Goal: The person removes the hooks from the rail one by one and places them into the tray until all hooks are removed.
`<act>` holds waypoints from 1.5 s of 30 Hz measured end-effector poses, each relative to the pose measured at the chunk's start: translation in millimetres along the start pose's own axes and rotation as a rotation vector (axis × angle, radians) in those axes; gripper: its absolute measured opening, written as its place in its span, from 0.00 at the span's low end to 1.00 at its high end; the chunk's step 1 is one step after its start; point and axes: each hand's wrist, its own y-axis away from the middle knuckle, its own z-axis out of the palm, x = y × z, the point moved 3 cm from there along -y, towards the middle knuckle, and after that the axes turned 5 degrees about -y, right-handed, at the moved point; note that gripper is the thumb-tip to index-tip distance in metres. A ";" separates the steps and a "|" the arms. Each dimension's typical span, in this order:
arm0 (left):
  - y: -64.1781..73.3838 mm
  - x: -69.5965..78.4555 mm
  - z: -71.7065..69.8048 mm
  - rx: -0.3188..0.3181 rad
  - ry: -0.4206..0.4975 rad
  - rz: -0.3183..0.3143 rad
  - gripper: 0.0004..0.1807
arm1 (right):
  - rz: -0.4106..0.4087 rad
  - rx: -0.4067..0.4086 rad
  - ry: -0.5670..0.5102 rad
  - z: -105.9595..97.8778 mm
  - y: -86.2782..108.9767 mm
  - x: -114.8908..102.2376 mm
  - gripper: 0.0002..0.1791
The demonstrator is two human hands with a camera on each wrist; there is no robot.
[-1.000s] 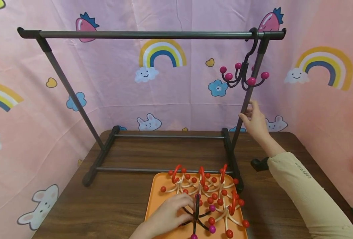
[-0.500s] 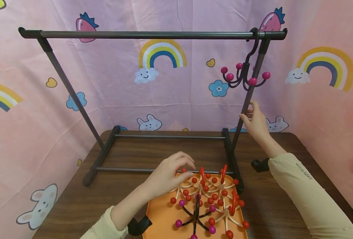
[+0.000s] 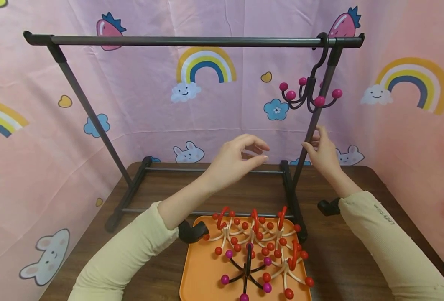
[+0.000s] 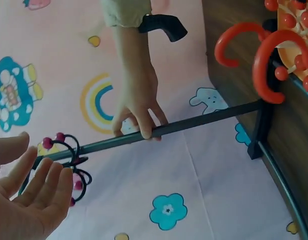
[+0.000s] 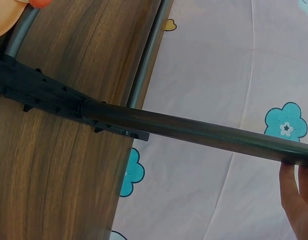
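Observation:
My left hand (image 3: 241,161) is in mid-air in front of the rack with relaxed fingers, and nothing is in it. My right hand (image 3: 322,154) holds the right post (image 3: 310,131) of a dark metal garment rack (image 3: 188,41), fingertips on either side of the tube. A black multi-arm hanger with pink balls (image 3: 310,90) hangs by its hook at the right end of the top bar. Below my left hand, an orange tray (image 3: 203,276) carries several white hangers with red hooks and balls (image 3: 253,228), and a black one with magenta balls (image 3: 246,269).
The rack's base stands on a brown wooden table (image 3: 150,251), with its lower front rail (image 3: 162,212) just behind the tray. A patterned cloth backdrop (image 3: 139,83) closes off the back and both sides. Black wrist mounts (image 3: 192,232) stick out from both sleeves.
My left hand has left the black hanger on the tray, passed over the white hangers and risen forward, up and to the right. My right hand has stayed at the post.

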 end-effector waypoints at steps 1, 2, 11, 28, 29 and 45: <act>-6.1 3.6 0.1 -0.011 -0.008 -0.007 0.12 | -0.004 0.002 0.001 -0.1 -0.2 -0.5 0.26; -12.0 7.4 0.2 -0.022 -0.015 -0.009 0.13 | -0.008 0.005 0.001 0.0 -0.5 -0.7 0.26; -63.2 41.0 -6.8 0.021 -0.056 0.041 0.17 | -0.019 0.019 0.000 1.2 -1.0 -1.3 0.26; -150.1 54.1 -12.6 0.203 -0.066 -0.079 0.17 | -0.004 0.010 0.010 0.6 0.3 -2.1 0.25; -153.9 53.8 -12.4 0.200 -0.063 -0.091 0.18 | -0.004 0.010 0.009 0.3 0.2 -2.4 0.25; -185.1 61.2 3.1 0.067 -0.088 -0.148 0.16 | 0.041 -0.003 -0.002 0.0 -1.1 -2.9 0.26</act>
